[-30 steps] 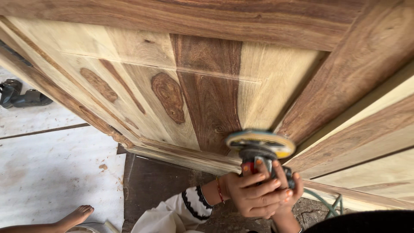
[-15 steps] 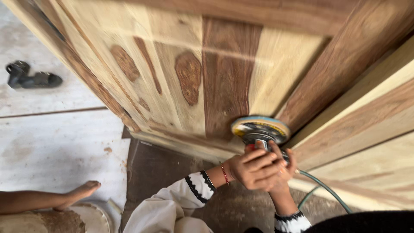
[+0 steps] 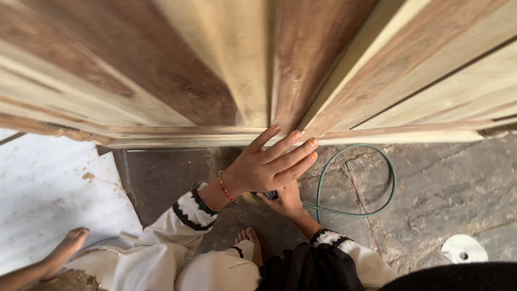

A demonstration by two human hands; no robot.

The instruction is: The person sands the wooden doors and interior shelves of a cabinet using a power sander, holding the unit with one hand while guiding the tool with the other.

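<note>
The left hand [image 3: 269, 167] lies open, fingers spread, touching the wooden door's [image 3: 226, 81] bottom edge. Under it, the right hand [image 3: 285, 200] grips the mostly hidden sander [image 3: 269, 195]. Its green cord [image 3: 371, 207] loops over the stone floor [image 3: 447, 188].

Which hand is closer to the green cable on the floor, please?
The right hand. It lies low beside the green cable, where the cable's end reaches it. The left hand is above, fingers spread toward the wooden door, farther from the cable.

Left hand [image 3: 269, 167] fingers spread; right hand [image 3: 284, 200] curled beneath.
</note>
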